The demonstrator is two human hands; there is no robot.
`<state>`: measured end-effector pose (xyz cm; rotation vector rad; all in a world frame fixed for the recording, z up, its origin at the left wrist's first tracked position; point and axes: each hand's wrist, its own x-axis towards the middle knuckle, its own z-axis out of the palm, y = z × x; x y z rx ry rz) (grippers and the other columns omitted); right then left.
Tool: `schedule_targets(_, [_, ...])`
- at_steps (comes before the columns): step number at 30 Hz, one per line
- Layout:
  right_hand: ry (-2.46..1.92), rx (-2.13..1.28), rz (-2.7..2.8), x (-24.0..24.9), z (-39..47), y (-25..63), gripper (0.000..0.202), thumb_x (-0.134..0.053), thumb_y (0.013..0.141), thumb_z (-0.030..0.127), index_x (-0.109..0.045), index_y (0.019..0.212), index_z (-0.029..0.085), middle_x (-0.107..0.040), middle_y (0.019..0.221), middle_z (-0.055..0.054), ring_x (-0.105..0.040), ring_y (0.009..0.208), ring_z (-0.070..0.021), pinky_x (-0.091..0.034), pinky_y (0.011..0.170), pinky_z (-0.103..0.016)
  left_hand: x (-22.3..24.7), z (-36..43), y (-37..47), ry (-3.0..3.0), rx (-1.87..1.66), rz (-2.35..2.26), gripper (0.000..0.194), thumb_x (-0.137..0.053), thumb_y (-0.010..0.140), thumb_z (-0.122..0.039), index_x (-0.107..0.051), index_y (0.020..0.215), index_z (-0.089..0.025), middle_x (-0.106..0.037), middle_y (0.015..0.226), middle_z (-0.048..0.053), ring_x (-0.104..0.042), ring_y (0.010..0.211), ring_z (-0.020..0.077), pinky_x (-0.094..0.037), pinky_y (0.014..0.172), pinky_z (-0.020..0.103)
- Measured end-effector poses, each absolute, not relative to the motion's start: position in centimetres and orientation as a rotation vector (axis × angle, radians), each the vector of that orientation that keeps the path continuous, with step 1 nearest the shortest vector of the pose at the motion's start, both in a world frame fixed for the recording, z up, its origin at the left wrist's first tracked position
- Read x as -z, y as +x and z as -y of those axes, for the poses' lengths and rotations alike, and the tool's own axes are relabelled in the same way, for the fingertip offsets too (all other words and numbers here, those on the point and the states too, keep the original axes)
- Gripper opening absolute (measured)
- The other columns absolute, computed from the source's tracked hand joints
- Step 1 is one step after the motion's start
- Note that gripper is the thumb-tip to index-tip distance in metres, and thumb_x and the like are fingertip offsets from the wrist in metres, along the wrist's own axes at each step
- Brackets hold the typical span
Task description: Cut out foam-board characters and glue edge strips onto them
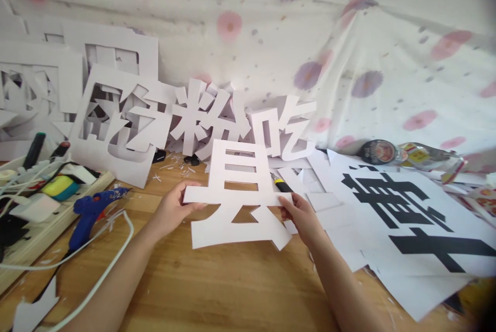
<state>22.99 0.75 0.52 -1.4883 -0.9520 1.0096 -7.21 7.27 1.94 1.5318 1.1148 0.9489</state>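
While left hand (173, 209) pinches white cutout (240, 197) | right hand (303, 216) pinches it too

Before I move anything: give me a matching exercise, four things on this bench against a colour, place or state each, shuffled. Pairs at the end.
Things
1. white cut-out character
2. glue gun
3. printed sheet
4. tool handle

Descriptions
A. at the picture's right, bearing large black characters
B. held at its two sides by the left hand and right hand
C. yellow and black, partly hidden, just beyond the right hand
D. blue, at the picture's left

Pairs: 1-B, 2-D, 3-A, 4-C
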Motion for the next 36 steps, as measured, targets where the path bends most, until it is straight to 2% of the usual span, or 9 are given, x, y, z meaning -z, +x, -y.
schedule_targets(14, [-1.478,-0.965,0.988,-0.3,-0.7,23.0,0.035,-0.066,0.068,0.050,-0.049,0.069,0.019,-0.052,0.051,0.003,-0.047,0.047,-0.0107,-0.039,0.049,-0.025,-1.9,-7.4,-7.0,1.520,-0.999,-1.116,0.043,-0.070,0.062,-0.029,-0.050,0.100,-0.020,-0.060,0.090,0.001,-0.061,0.080,0.0169,-0.051,0.075,0.032])
schedule_targets(23, [-1.408,-0.893,1.013,-0.5,-0.6,22.9,0.033,-0.063,0.071,0.050,-0.051,0.077,0.020,-0.052,0.053,0.003,-0.048,0.050,-0.0121,-0.039,0.050,-0.026,-2.0,-7.3,-7.1,1.533,-1.014,-1.094,0.043,-0.070,0.064,-0.032,-0.050,0.101,-0.021,-0.060,0.094,0.002,-0.061,0.086,0.0177,-0.050,0.078,0.032])
schedule_targets(26, [-1.391,-0.843,1.025,-0.7,-0.4,22.8,0.032,-0.063,0.072,0.049,-0.051,0.080,0.020,-0.054,0.055,0.003,-0.051,0.054,-0.0129,-0.040,0.054,-0.026,-2.2,-7.1,-7.0,1.403,-1.023,-1.042,0.049,-0.070,0.064,-0.034,-0.047,0.105,-0.021,-0.061,0.089,0.001,-0.062,0.079,0.0173,-0.054,0.072,0.033])
schedule_targets(30, [-1.371,-0.828,1.032,-0.8,-0.3,22.6,0.034,-0.065,0.071,0.048,-0.051,0.086,0.020,-0.058,0.060,0.001,-0.056,0.059,-0.0144,-0.044,0.060,-0.027,-2.0,-7.3,-6.8,1.304,-1.108,-1.090,0.045,-0.071,0.063,-0.038,-0.051,0.098,-0.018,-0.058,0.098,0.003,-0.060,0.081,0.0170,-0.056,0.065,0.032])
schedule_targets(36, [-1.372,-0.845,1.018,-0.9,-0.3,22.2,0.036,-0.066,0.069,0.050,-0.051,0.084,0.020,-0.060,0.061,0.000,-0.058,0.059,-0.0158,-0.047,0.060,-0.029,-1.0,-7.9,-6.9,1.341,-1.139,-1.119,0.039,-0.068,0.066,-0.041,-0.053,0.092,-0.017,-0.060,0.084,0.001,-0.061,0.077,0.0165,-0.053,0.069,0.032])
